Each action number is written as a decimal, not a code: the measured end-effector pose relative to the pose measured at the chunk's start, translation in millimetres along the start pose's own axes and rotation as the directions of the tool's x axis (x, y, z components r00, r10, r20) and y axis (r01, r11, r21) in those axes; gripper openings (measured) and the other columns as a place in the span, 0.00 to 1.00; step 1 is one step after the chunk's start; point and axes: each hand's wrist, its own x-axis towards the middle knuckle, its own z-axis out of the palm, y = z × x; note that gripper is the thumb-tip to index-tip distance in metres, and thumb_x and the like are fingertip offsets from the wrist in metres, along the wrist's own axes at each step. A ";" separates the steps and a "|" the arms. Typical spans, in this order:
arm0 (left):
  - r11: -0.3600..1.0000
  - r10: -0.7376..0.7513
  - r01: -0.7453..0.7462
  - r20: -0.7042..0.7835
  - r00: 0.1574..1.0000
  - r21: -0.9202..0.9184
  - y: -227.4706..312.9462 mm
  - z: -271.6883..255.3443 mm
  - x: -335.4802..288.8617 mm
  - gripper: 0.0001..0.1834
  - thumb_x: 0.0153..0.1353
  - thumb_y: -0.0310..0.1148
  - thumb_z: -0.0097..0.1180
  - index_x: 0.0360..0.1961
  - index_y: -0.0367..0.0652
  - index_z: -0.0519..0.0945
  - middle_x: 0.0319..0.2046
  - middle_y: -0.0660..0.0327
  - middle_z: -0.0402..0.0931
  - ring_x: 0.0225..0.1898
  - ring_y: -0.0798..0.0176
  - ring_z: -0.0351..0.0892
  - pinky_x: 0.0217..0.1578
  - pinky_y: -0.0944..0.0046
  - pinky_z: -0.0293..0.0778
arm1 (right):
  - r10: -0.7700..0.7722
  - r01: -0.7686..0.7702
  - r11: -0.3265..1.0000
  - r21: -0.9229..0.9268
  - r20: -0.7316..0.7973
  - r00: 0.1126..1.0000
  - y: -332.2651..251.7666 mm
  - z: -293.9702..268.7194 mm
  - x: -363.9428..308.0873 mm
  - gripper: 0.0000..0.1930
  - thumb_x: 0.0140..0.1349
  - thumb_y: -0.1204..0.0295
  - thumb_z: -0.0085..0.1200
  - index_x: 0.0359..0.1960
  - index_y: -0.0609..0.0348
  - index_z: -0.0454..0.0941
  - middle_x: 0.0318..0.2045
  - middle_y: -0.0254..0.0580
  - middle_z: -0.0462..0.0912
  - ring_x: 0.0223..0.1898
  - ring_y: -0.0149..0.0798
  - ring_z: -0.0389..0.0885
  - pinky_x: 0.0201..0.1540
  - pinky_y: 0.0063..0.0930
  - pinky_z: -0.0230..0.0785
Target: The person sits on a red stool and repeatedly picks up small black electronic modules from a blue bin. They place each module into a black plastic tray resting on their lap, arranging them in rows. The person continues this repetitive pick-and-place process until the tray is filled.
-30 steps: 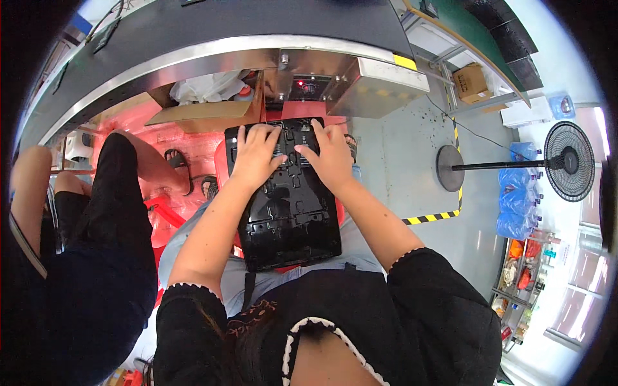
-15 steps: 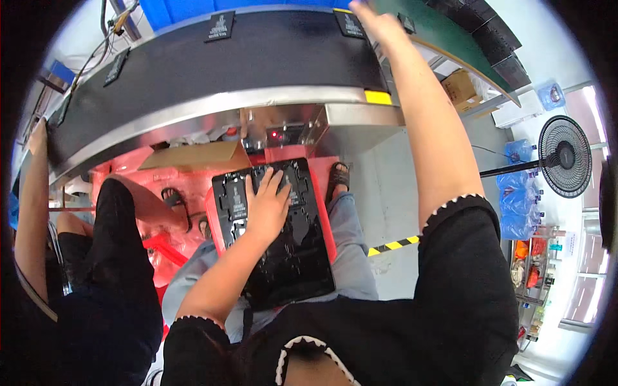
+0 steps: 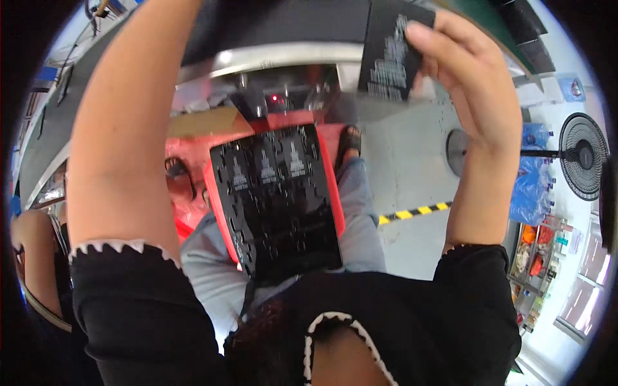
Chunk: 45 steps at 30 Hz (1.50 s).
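Centre frame, a glossy black tray (image 3: 277, 206) with pale markings lies on a red tray (image 3: 333, 186). Upper right, a black card (image 3: 391, 55) bears white print. Black sleeves (image 3: 135, 309) are edged in white scallops — the floor tape (image 3: 412, 212) is striped yellow and black.

The flat black rectangular plastic part (image 3: 391, 55) pinched in the right hand (image 3: 473, 83) looks matt, with pale moulded relief across its face. On the lap, the black plastic tray with shaped pockets (image 3: 280, 199) is glossy and throws back bright highlights, and it rests on a smooth red plastic base (image 3: 333, 186) over soft grey cloth trousers (image 3: 209, 270). The black sleeves with white scalloped trim (image 3: 129, 302) look like matt knitted fabric, the long bench edge (image 3: 283, 55) above shines like brushed metal, and the grey floor (image 3: 412, 167) looks like smooth painted concrete.
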 end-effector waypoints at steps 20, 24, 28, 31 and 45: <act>0.992 0.068 -0.084 -0.168 0.983 -0.090 43.4 200.0 -329.0 0.47 0.42 0.40 0.72 0.65 0.42 0.66 0.67 0.53 0.62 0.68 0.49 0.60 0.67 0.45 0.53 | -0.240 0.095 0.885 -0.455 -0.273 0.932 137.9 181.5 -107.7 0.12 0.56 0.71 0.63 0.41 0.60 0.79 0.42 0.46 0.73 0.43 0.44 0.75 0.46 0.35 0.69; 0.995 -0.034 0.033 -0.007 0.999 -0.092 25.3 273.9 -359.0 0.46 0.51 0.40 0.66 0.69 0.41 0.59 0.71 0.55 0.52 0.73 0.52 0.48 0.70 0.41 0.41 | -0.482 0.328 0.838 -0.435 -0.311 0.819 78.0 135.1 -54.4 0.09 0.59 0.71 0.61 0.39 0.59 0.80 0.35 0.39 0.78 0.32 0.32 0.75 0.33 0.24 0.69; 0.999 -0.010 0.006 0.104 0.995 0.032 32.5 281.3 -360.3 0.42 0.60 0.43 0.58 0.71 0.39 0.55 0.73 0.52 0.45 0.75 0.50 0.42 0.70 0.39 0.35 | -0.308 0.152 0.928 -0.340 -0.468 0.828 21.4 89.5 16.2 0.07 0.61 0.76 0.59 0.41 0.61 0.80 0.38 0.35 0.81 0.39 0.26 0.78 0.43 0.21 0.72; 0.989 -0.044 0.027 0.112 0.993 0.148 42.0 290.6 -366.3 0.40 0.64 0.46 0.51 0.70 0.35 0.54 0.73 0.47 0.43 0.75 0.49 0.38 0.70 0.36 0.34 | -0.556 0.214 0.714 -0.666 -0.354 0.752 5.9 71.6 103.3 0.17 0.62 0.62 0.56 0.40 0.66 0.79 0.35 0.49 0.83 0.36 0.44 0.81 0.41 0.33 0.72; 0.921 0.339 -0.047 -0.738 0.584 0.386 -60.7 13.9 -156.8 0.24 0.56 0.37 0.66 0.53 0.41 0.79 0.49 0.55 0.78 0.51 0.55 0.76 0.53 0.59 0.69 | 0.106 -0.116 0.976 -0.184 -0.062 0.992 11.6 44.2 194.0 0.12 0.52 0.70 0.62 0.23 0.71 0.82 0.23 0.48 0.83 0.25 0.38 0.80 0.32 0.31 0.72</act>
